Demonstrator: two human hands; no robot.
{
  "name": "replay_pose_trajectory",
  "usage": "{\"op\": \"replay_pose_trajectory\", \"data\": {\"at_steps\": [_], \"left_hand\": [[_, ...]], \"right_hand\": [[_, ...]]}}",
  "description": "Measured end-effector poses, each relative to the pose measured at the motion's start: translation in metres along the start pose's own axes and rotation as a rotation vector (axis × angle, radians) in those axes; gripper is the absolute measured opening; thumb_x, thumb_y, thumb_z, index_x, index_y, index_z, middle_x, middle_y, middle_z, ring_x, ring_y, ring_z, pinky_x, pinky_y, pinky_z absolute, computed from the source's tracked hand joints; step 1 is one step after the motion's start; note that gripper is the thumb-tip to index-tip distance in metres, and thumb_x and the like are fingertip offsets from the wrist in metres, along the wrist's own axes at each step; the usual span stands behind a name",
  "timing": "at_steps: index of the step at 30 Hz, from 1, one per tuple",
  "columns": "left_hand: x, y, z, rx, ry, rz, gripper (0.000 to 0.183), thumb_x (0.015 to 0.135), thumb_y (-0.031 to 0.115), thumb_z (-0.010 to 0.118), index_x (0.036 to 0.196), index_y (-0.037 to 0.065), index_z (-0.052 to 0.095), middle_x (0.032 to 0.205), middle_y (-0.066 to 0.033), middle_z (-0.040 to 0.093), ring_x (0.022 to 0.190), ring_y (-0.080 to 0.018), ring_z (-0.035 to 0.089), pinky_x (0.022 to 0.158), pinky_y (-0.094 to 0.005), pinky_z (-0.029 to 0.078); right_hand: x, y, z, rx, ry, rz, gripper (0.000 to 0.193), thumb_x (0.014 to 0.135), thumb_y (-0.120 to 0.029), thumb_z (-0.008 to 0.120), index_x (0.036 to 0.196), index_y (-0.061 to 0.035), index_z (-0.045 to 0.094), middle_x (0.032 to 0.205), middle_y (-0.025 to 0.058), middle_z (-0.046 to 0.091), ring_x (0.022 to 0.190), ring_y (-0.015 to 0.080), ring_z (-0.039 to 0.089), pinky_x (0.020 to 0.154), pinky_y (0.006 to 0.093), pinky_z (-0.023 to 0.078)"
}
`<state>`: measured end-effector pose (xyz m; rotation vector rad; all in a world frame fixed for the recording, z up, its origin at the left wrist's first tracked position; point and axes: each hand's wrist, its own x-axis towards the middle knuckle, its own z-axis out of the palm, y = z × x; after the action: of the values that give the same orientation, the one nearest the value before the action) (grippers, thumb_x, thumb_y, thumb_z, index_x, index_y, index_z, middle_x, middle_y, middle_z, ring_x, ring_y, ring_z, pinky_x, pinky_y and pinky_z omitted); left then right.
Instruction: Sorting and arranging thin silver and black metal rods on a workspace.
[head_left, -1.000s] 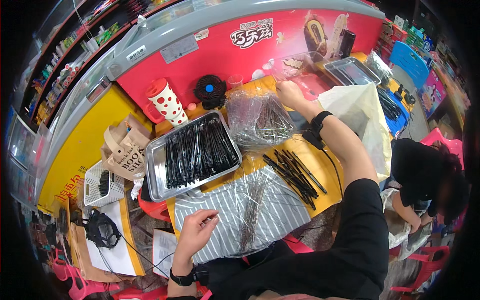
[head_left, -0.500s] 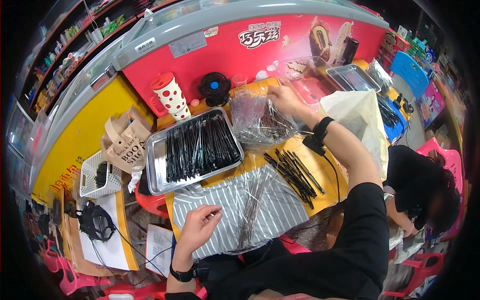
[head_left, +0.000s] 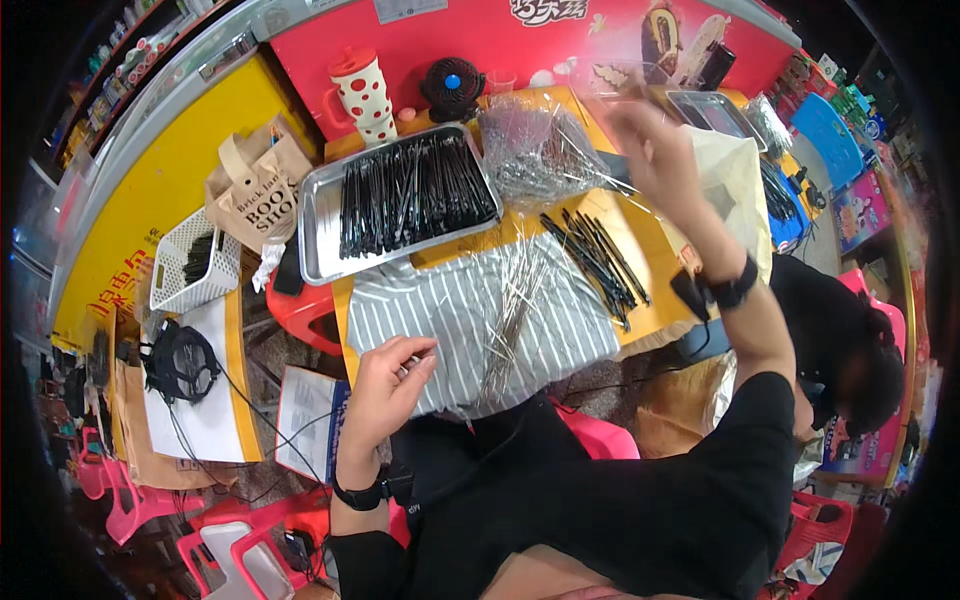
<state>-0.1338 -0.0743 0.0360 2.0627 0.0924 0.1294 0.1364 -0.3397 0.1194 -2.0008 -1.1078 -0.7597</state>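
Above the striped grey cloth (head_left: 400, 310), my left hand (head_left: 390, 385) is closed with its fingers curled together; anything between them is too small to make out. A loose bundle of thin silver wires (head_left: 518, 315) lies on that cloth. My right hand (head_left: 655, 155), smeared by motion, is raised to the right of a clear plastic bag (head_left: 535, 150) full of thin wires, some poking out. Its fingers are too blurred to read. Black thin sticks (head_left: 597, 262) lie spread on the yellow table (head_left: 650, 235). More dark sticks fill a metal tray (head_left: 322, 245).
Behind the tray stand a dotted tumbler (head_left: 362, 95) and a small black fan (head_left: 453, 88). A paper bag (head_left: 260, 190) and a white basket (head_left: 190, 290) are at the left. A pale bag (head_left: 735, 170) sits at the right, near another person (head_left: 830, 350).
My right hand has left the wire bag and moved right and upward, with several wires now sticking out of the bag. My left hand stays closed over the cloth. The view has shifted.
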Motion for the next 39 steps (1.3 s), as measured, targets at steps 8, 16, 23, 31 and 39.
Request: {"op": "replay_pose_trajectory", "data": {"at_steps": [8,16,23,31,39], "left_hand": [[-0.008,-0.044,0.037,0.266,0.327,0.143,0.027,0.079,0.009,0.064,0.103,-0.004,0.061,0.095,-0.0160,0.061,0.087,-0.0309,0.056,0.078,-0.0382,0.044],[0.032,-0.073,0.084,0.586,0.281,0.030,0.044,0.079,0.018,0.065,0.117,-0.002,0.053,0.116,-0.0197,0.050,0.110,-0.0375,0.044,0.091,-0.0508,0.037],[0.032,-0.042,0.104,0.499,0.146,0.109,0.031,0.080,0.018,0.062,0.103,-0.002,0.055,0.100,-0.0208,0.055,0.100,-0.0381,0.049,0.084,-0.0490,0.041],[0.032,-0.054,0.107,0.333,0.174,0.225,0.029,0.078,0.008,0.058,0.105,-0.004,0.059,0.099,-0.0219,0.059,0.097,-0.0382,0.053,0.085,-0.0461,0.043],[0.032,-0.051,0.093,0.288,0.165,0.174,0.030,0.078,0.004,0.056,0.107,-0.005,0.060,0.101,-0.0226,0.060,0.096,-0.0389,0.055,0.085,-0.0438,0.044]], "right_hand": [[-0.155,-0.104,0.067,-0.194,-0.583,-0.254,0.019,0.070,-0.010,0.055,0.088,-0.0053,0.054,0.084,0.0075,0.052,0.081,0.0241,0.054,0.071,0.0343,0.044],[-0.136,-0.092,0.105,-0.023,-0.386,0.222,0.040,0.071,0.006,0.049,0.108,-0.0043,0.061,0.097,0.0187,0.062,0.090,0.0370,0.059,0.075,0.0425,0.049],[-0.089,-0.032,0.134,0.734,-0.091,0.809,0.040,0.079,-0.002,0.061,0.119,-0.0047,0.059,0.099,0.0100,0.064,0.078,0.0194,0.063,0.069,0.0283,0.049],[-0.098,-0.025,0.147,0.947,0.284,0.701,0.023,0.088,-0.004,0.057,0.109,0.0039,0.063,0.101,0.0086,0.067,0.082,0.0124,0.064,0.073,0.0229,0.047],[-0.137,-0.044,0.094,0.969,0.589,0.801,0.019,0.089,-0.001,0.057,0.105,0.0056,0.063,0.094,0.0107,0.067,0.081,0.0163,0.065,0.070,0.0241,0.049]]}}
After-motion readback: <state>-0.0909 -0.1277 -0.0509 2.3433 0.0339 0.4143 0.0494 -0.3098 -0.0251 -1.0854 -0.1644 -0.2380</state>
